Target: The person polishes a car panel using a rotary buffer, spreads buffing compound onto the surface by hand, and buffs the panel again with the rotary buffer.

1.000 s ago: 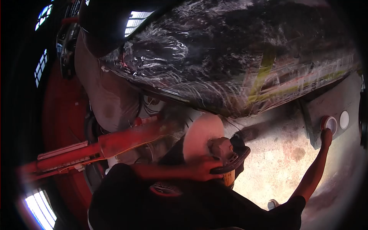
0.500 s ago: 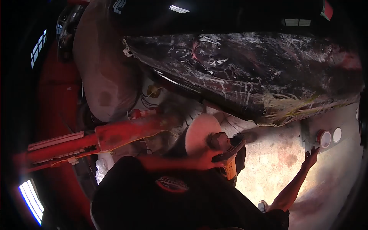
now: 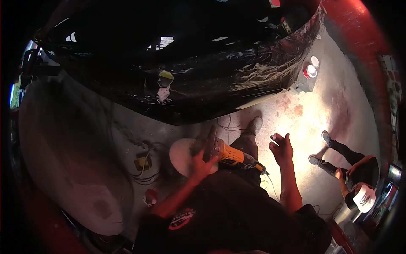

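Observation:
My left hand [image 3: 204, 164] is closed on a yellow power polisher [image 3: 232, 155], gripping near its head. The polisher's round white fluffy pad [image 3: 181, 155] faces left, and a cord trails from its rear end. To the right of the tool, my right hand [image 3: 282, 149] is raised over the bright floor with its fingers apart, and I see nothing in it. Beyond both hands curves a large, dark, glossy vehicle body [image 3: 127, 72], its surface marked with pale smears and streaks. Neither hand touches it.
A round lit lamp [image 3: 310, 71] stands by the vehicle's right end. Another person in a white cap [image 3: 364, 198] sits at the right. A large pale rounded shape [image 3: 76, 169] fills the left. Cables and a yellow object [image 3: 143, 163] lie on the floor.
The view has turned, bringing the seated person into sight. My right hand has come back from its outstretched position near the lamp. The polisher, still in my left hand, now lies sideways.

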`<control>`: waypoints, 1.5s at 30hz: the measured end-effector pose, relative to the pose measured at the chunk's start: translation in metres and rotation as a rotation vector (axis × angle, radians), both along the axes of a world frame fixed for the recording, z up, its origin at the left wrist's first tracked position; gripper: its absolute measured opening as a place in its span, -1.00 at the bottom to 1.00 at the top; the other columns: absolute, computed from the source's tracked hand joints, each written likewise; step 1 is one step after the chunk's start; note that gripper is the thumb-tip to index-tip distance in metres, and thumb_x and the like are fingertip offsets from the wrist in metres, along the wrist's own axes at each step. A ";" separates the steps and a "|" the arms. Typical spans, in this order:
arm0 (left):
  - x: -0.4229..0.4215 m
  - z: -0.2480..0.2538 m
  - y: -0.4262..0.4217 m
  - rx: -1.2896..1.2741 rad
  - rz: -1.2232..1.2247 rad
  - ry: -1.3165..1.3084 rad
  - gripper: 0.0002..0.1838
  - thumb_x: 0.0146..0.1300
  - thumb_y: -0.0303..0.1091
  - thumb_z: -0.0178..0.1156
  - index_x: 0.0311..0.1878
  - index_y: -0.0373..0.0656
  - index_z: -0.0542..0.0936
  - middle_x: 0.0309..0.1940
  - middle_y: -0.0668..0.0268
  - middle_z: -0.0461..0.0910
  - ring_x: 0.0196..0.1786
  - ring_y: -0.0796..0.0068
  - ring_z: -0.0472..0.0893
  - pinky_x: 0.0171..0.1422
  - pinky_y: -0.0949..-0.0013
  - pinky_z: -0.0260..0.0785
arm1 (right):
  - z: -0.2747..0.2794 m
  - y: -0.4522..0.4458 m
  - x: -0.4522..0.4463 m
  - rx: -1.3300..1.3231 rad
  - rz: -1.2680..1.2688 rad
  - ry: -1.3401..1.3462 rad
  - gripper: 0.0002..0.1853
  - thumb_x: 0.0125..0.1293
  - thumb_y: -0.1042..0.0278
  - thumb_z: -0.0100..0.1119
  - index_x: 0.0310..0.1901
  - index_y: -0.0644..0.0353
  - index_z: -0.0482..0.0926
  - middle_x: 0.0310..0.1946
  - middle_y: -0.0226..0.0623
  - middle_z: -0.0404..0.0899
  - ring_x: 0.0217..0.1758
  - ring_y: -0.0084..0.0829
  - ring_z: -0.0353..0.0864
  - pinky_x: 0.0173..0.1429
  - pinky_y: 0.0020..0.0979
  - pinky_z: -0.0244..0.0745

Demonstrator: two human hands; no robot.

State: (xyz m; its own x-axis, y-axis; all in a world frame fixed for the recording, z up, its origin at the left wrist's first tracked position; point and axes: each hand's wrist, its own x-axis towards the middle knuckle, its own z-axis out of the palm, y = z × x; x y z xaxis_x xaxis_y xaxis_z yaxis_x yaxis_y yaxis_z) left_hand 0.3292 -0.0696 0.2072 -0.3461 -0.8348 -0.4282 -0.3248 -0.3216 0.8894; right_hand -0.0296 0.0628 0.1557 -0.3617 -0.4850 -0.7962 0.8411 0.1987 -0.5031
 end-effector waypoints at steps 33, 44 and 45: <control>0.261 0.023 -0.236 0.211 -0.132 -0.184 -0.82 0.39 -0.43 0.35 -0.09 -0.22 0.53 -0.47 0.42 0.49 -0.58 0.67 0.38 -0.51 0.50 0.18 | 0.001 -0.160 0.321 -0.180 -0.586 0.253 -0.33 0.68 -0.20 -0.20 0.44 0.23 0.46 0.46 -0.27 0.42 0.25 -0.29 0.43 0.19 -0.17 0.54; 0.289 -0.008 -0.264 0.179 -0.244 -0.213 -0.76 0.37 -0.42 0.40 -0.10 -0.21 0.49 -0.55 0.40 0.48 -0.65 0.59 0.40 -0.56 0.46 0.24 | -0.018 -0.199 0.410 -0.158 -0.655 0.323 -0.40 0.69 -0.16 -0.22 0.52 0.01 0.40 0.48 -0.39 0.38 0.39 -0.29 0.37 0.27 -0.25 0.52; 0.290 -0.009 -0.264 0.174 -0.254 -0.223 -0.76 0.37 -0.42 0.41 -0.10 -0.21 0.49 -0.56 0.40 0.48 -0.65 0.59 0.40 -0.56 0.46 0.24 | -0.016 -0.195 0.411 -0.166 -0.698 0.250 -0.41 0.69 -0.16 -0.23 0.52 0.01 0.40 0.48 -0.39 0.38 0.38 -0.32 0.37 0.27 -0.26 0.52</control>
